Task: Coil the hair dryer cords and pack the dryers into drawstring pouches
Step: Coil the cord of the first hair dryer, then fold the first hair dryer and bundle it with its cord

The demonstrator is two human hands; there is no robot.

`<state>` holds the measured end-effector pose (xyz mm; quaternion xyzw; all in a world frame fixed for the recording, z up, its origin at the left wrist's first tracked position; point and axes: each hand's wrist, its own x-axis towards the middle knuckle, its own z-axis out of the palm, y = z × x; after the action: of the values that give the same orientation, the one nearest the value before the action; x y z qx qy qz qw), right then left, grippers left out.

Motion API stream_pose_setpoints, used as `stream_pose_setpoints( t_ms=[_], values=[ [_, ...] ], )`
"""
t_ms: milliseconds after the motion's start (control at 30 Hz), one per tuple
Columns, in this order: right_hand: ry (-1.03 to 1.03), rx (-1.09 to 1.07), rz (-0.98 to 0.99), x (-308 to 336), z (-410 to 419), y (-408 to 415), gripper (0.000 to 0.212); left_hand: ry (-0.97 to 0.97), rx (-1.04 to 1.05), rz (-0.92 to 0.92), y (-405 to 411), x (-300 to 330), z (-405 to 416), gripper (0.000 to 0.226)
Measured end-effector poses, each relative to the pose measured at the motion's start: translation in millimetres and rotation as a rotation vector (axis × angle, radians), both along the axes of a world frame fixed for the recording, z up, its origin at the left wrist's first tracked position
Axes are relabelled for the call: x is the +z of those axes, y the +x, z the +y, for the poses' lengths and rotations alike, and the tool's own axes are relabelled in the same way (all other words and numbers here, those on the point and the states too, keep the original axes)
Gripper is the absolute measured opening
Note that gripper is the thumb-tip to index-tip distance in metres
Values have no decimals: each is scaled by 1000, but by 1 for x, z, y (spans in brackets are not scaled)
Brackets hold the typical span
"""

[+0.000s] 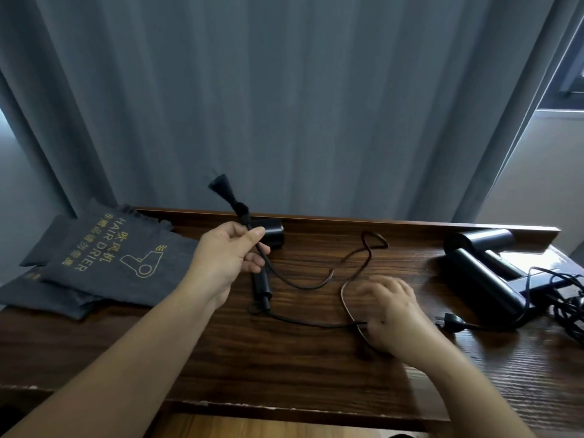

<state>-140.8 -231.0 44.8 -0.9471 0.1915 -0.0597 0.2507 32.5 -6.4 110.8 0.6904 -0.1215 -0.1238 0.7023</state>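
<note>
A black hair dryer (267, 248) lies on the dark wooden table (284, 368), its handle pointing toward me. Its black cord (350, 267) snakes loosely across the table to the right. My left hand (227, 257) pinches the cord just below the plug (221, 188), which sticks up above the table. My right hand (395, 314) rests on the table with fingers curled around a low loop of the same cord. Grey drawstring pouches (107, 260) printed "HAIR DRIER" in yellow lie stacked at the table's left end.
Two more black hair dryers (483, 273) lie at the right end with a tangle of cords (568, 311) and a plug (450, 320). A raised wooden lip (347, 220) runs along the back edge. Grey curtains (284, 105) hang behind.
</note>
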Motion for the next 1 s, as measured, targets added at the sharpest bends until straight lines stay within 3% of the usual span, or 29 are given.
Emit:
stream_pose_setpoints(
  t_ms=[100,200,233,300,333,367,400,467,567,633,733,833,1000],
  values=[
    [150,57,-372,16,18,-3,64,-51,-19,-2,-10,3,-10,13],
    [171,167,-302,21,29,4,72,-118,-78,27,-23,7,-25,13],
    [126,224,-266,20,32,7,62,-154,-99,57,-28,7,-30,14],
    [95,262,-306,21,36,14,18,-240,-133,140,-32,9,-39,14],
    [180,250,-355,23,35,16,11,-270,-151,174,-32,9,-41,15],
    [299,212,-403,25,34,19,19,-272,-177,185,-30,6,-43,18],
    [433,162,-452,29,31,22,24,-221,-205,154,-26,2,-42,22],
    [668,35,-575,41,24,31,27,101,-244,-95,-16,-16,-38,33],
    [766,-122,-660,55,6,51,28,690,-204,-586,-2,-53,-27,34],
    [775,-169,-668,58,-4,65,30,883,-110,-703,7,-73,-21,38],
    [799,-193,-714,68,-13,81,29,979,-56,-604,18,-94,-13,48],
    [779,-193,-750,84,-22,98,30,936,-69,-454,24,-110,-11,52],
    [805,-254,-665,86,-41,145,33,940,-61,-505,19,-115,-14,50]
  ],
)
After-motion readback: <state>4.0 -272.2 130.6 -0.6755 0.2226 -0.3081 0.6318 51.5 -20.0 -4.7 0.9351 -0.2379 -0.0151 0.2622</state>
